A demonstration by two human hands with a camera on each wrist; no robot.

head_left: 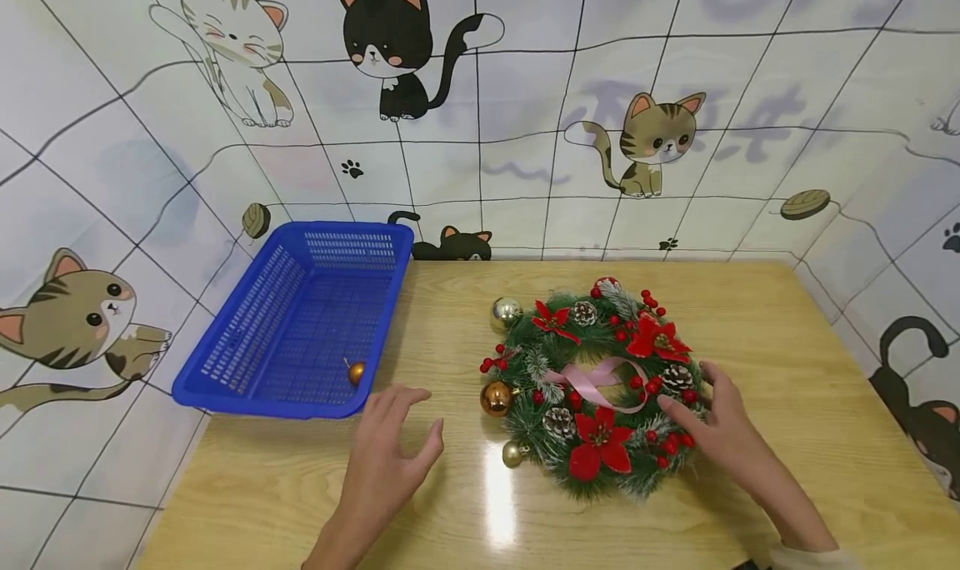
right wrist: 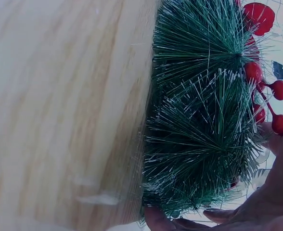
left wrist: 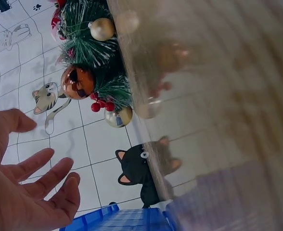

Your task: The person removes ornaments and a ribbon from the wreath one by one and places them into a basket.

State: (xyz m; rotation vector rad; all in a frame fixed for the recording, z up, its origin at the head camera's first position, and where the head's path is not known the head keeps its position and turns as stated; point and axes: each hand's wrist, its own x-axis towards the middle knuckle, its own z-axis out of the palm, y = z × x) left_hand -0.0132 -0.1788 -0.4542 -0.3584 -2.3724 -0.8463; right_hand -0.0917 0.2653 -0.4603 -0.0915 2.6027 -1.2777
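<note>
A green Christmas wreath lies on the table, decked with red poinsettias, berries, pine cones and a pink ribbon. My right hand grips its right edge, thumb over the top and fingers round the outer side. In the right wrist view, that hand's fingers reach around the needles at the lower edge. My left hand hovers over the table left of the wreath, fingers spread and holding nothing. Along the wreath's left side sit a large gold ball, a copper ball and a small gold ball.
A blue plastic basket stands at the left, with a small orange bauble in its near right corner. Behind the wooden table rises a wall covering printed with cats.
</note>
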